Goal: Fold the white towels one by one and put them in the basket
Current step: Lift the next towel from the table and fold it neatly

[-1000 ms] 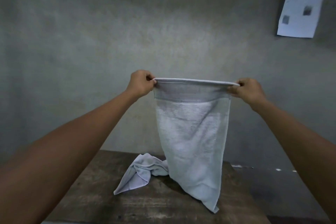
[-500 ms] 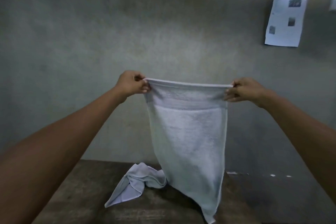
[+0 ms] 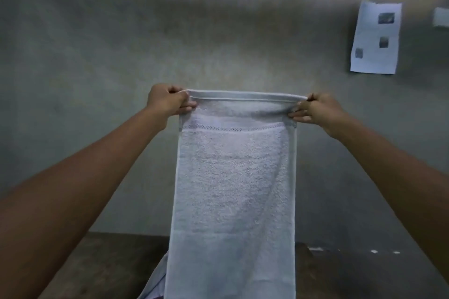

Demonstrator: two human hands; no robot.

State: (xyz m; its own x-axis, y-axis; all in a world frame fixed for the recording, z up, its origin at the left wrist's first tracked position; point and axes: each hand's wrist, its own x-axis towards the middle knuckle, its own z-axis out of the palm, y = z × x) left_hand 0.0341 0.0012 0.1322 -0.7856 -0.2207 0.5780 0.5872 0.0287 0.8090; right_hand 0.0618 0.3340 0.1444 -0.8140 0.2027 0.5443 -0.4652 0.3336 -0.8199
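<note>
White towel (image 3: 233,192), hanging between both hands (image 3: 170,101)

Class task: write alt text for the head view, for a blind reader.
A left hand and a right hand pinch the top corners of a white towel, which hangs stretched before a wooden table and grey wall.

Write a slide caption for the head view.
Left hand and right hand hold a white towel up by its top corners.
</note>
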